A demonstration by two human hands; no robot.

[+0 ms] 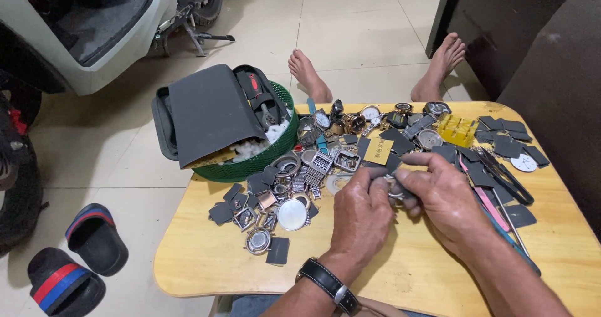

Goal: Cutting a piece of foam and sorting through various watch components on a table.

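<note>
A small round metal watch case [395, 189], mostly hidden, sits pinched between the left hand [362, 214] and right hand [438, 195] over the wooden tabletop [206, 260], with bare wood toward the near edge.

My feed is evenly lit by soft, diffuse overhead light, bright on the pale floor tiles [350, 29] and the wooden table [206, 254]. Shadows under my left hand [360, 214] and right hand [438, 195] are short and soft. Small glints flare off the metal watch parts [291, 214]. Focus is sharp centrally; the edges bow slightly, and the dark upper-right corner perhaps loses detail.
</note>
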